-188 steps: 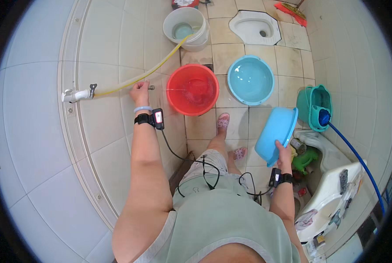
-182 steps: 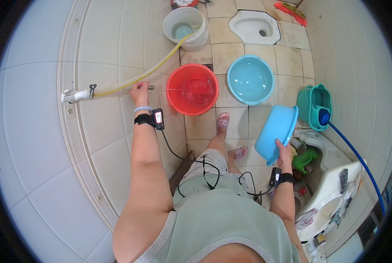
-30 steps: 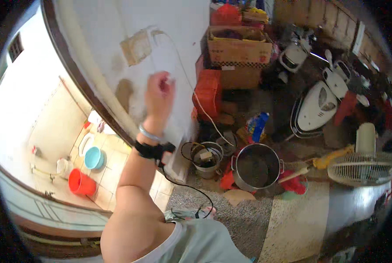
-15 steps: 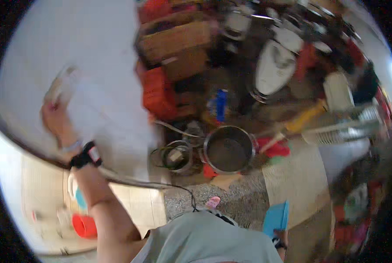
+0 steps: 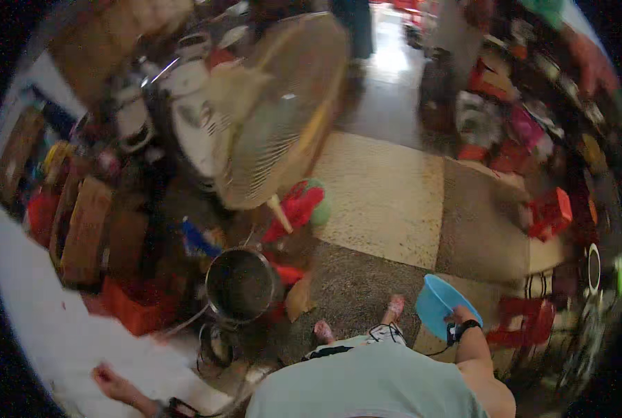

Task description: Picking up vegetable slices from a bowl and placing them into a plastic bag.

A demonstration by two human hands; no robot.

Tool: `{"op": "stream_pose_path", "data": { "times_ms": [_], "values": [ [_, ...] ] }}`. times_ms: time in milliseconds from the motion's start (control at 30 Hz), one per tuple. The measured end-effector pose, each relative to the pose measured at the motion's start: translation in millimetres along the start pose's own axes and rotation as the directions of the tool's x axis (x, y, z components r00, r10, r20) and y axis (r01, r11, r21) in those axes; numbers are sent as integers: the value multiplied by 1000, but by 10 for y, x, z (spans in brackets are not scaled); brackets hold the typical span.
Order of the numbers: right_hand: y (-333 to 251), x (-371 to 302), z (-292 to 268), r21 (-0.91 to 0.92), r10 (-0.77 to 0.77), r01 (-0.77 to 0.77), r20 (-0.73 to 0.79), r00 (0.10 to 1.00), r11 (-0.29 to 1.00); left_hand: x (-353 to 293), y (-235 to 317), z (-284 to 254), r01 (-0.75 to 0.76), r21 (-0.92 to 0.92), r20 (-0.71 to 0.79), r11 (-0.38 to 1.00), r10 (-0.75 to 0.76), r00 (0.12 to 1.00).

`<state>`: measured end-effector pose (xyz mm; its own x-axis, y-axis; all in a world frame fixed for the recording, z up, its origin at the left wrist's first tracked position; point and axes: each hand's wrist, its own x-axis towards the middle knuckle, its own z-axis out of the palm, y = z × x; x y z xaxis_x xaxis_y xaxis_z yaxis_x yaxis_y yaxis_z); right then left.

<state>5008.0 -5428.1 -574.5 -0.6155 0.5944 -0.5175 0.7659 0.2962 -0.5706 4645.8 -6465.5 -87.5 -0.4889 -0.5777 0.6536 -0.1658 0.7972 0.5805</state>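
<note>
My right hand (image 5: 460, 316) grips the rim of a light blue plastic basin (image 5: 432, 306), which hangs tilted at my right side. A dark band circles that wrist. Low on the left, my left hand (image 5: 114, 383) is beside a white panel or door (image 5: 29, 313). Its fingers look curled in with nothing visible in them, though the hand is slightly blurred. Both forearms come in from the lower edge, on either side of my pale green shirt.
A steel pot (image 5: 241, 285) sits on the floor ahead to the left, near a red crate (image 5: 140, 306). A large grilled fan (image 5: 276, 132) stands beyond it. Red plastic stools (image 5: 523, 322) and piled goods line the right. Tan floor mats (image 5: 384, 202) run ahead.
My view has swung to the right. The left hand has come down from the white panel, where it was raised. The right hand with the blue basin now shows more fully.
</note>
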Motion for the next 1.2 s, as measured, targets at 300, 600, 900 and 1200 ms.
{"op": "stream_pose_path", "data": {
  "times_ms": [300, 600, 900, 1200],
  "values": [
    [-512, -362, 223, -410, 415, -336, 118, 902, 848, -3144, 2901, 3188, -263, -492, 836, 830, 535, 121],
    [-515, 115, 346, -241, 551, -544, -40, 833, 804, -3673, 2122, 4759, -289, -105, 991, 952, 123, 45],
    [-307, 1971, -59, -328, 366, -302, 152, 918, 895, -4215, 1354, 5425, -466, 122, 970, 876, -205, -132],
    [-1629, 4130, -1706, -454, 315, -204, 184, 931, 867, -4262, 3390, 7312, 212, 51, 996, 976, -34, -83]
  ]
}}
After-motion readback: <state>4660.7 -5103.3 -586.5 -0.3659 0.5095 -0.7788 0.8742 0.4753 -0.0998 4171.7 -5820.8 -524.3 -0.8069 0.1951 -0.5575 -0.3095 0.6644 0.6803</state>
